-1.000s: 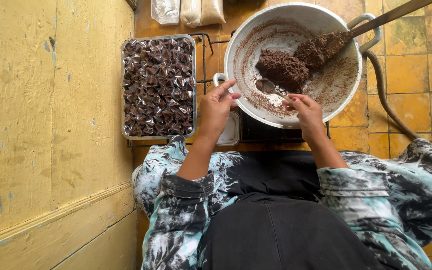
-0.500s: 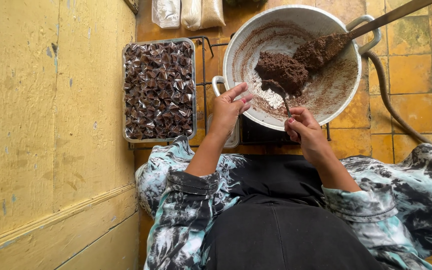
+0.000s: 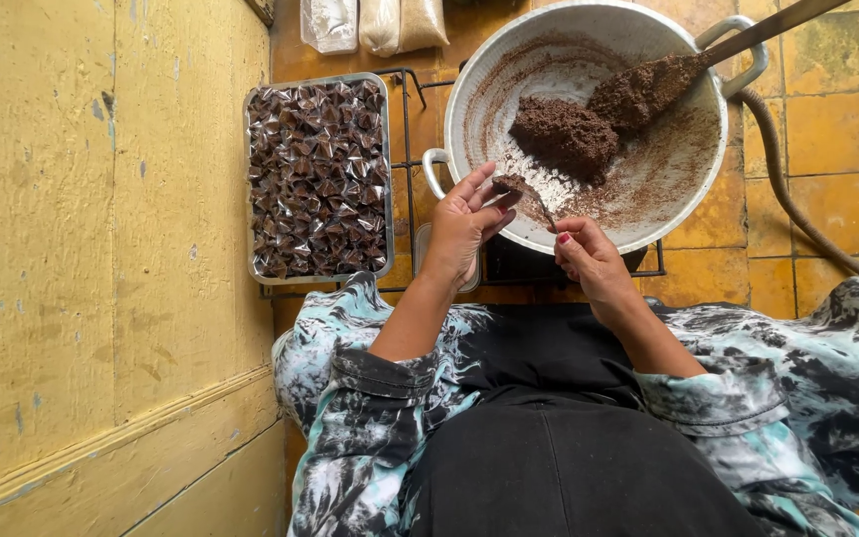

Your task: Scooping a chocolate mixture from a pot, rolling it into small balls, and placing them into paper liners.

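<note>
the right hand (image 3: 589,261) is pinched shut on the thin handle of a small metal spoon (image 3: 524,189), and the bowl of that spoon, loaded with a dab of dark brown paste, is tipped toward the left hand (image 3: 464,224). the left hand is cupped with the fingers spread apart and loosely curled, its fingertips at the spoon's bowl; whether a wrapper lies in the palm i cannot tell. both hands hover just in front of the near rim of the big round white metal pan (image 3: 469,89), close enough that any crumb would likely drop back into it. inside the pan sits 1 rough mound of crumbly dark brown paste (image 3: 561,134), matte and grainy, with smears up the pan's walls. a long wooden paddle (image 3: 668,75) caked in the same paste leans across the far rim. to the left, on a black wire rack (image 3: 405,179), a rectangular metal tray (image 3: 385,179) is packed with small glossy dark wrapped pieces (image 3: 315,179), within easy reach of the left hand. a dark hose (image 3: 797,204) curves over the yellow tiles.
</note>
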